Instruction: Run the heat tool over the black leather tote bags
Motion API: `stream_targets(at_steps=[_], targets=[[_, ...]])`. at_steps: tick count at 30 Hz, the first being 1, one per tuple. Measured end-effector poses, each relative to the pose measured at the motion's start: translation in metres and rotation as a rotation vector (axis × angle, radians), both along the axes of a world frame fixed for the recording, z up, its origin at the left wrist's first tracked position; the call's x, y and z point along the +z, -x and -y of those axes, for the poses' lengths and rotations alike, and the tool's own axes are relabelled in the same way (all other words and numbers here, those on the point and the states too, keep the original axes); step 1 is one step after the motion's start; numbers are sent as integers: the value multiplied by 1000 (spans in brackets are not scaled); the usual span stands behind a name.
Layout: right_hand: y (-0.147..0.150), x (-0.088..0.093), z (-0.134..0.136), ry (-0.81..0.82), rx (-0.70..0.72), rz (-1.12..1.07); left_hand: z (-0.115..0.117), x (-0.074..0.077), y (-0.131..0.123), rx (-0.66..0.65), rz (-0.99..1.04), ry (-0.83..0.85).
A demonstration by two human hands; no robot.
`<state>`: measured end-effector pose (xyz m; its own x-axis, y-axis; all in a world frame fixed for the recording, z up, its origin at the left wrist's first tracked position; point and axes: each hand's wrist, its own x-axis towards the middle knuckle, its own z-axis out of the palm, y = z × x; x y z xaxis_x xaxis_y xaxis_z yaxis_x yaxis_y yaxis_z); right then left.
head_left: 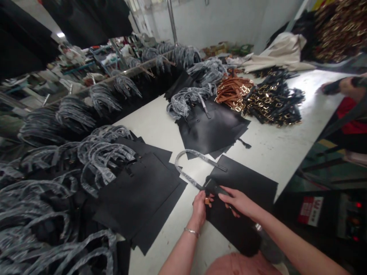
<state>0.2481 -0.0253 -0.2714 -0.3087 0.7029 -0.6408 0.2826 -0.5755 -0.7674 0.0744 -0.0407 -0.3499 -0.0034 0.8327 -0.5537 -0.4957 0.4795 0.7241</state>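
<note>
A black flat bag panel [243, 183] lies on the table in front of me, with a plastic-wrapped bag handle [187, 176] curving above its far left edge. My left hand [200, 209] is closed at the handle's near end, with a gold-coloured buckle [207, 201] between its fingers. My right hand [236, 200] is wrapped round a dark handheld tool [215, 187], whose kind I cannot make out. The tool's front end is close to the near handle end and my left fingertips. The handle's other end rests on the panel's far edge.
Stacked black panels with wrapped handles [143, 191] cover the left side. Another stack [212, 126] lies beyond, beside brown straps [233, 91] and black straps with gold buckles [275, 97]. Wrapped handles hang along a rail [103, 97]. Another person's hand [346, 89] is at the right.
</note>
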Motion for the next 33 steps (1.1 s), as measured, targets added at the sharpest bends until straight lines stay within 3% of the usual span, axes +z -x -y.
stream_targets(at_steps=[5,11,17,22,27,33], targets=[[0,4,4,36,26,28,-1,4,-7,56,82,22],[-8,9,2,-10,-34,75,8,8,-9,-5,165,113],[-21,16,18,99,54,98,16,5,-19,77,34,23],[-8,10,20,166,56,90,17,-5,-22,130,-60,10],[-1,9,11,76,-40,77,19,-8,-22,116,-90,-15],[-6,8,15,146,70,127,19,-16,-27,137,-152,-18]])
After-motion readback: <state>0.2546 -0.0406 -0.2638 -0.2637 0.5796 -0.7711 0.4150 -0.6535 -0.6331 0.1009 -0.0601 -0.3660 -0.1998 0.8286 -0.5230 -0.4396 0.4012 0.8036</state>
